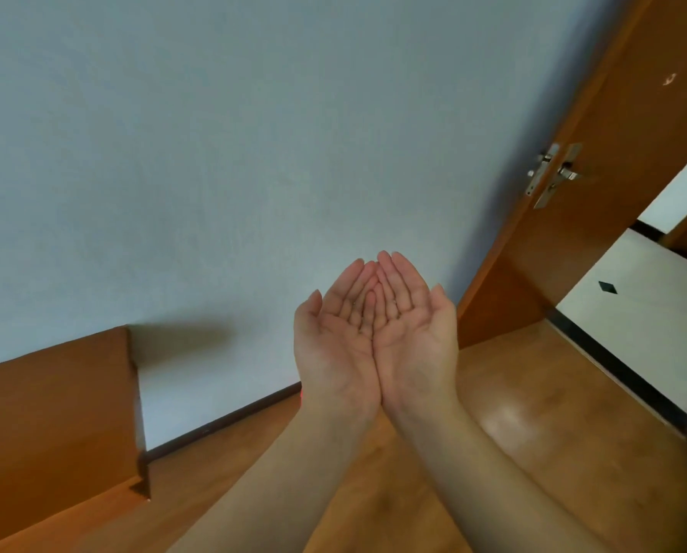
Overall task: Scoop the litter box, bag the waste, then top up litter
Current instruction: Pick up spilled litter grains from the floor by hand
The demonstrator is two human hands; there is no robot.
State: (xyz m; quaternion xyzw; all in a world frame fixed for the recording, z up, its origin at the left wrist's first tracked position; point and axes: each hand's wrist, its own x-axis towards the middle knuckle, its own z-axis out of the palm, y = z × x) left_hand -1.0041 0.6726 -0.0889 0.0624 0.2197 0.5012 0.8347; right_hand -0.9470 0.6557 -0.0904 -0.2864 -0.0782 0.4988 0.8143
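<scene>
Head view, tilted. Two bare hands raised in front of the camera, palms up, held side by side. Left hand [336, 337] and right hand [415, 333] touch along their inner edges, from the heels of the palms up to the little fingers, forming a shallow cup. Fingers nearly straight, only gently curved; the fingertips lean in toward each other at the top. Grip on both sides wide and relaxed, holding nothing. Both forearms bare, rising from the bottom edge of the frame.

Behind the hands: plain pale blue-grey painted wall [234, 153]. Dark skirting board [230, 419] runs along its foot. Glossy orange-brown wooden floor [513, 413] below, with a patch of glare. Brown wooden furniture panel [55, 413] at lower left, standing against the wall. Brown wooden door [621, 161] at right, standing open, with a silver metal lever handle [555, 173]. Past it, white tiled floor [633, 297] with a small black diamond inset.

Litter box, scoop, bag and litter: none in view.
</scene>
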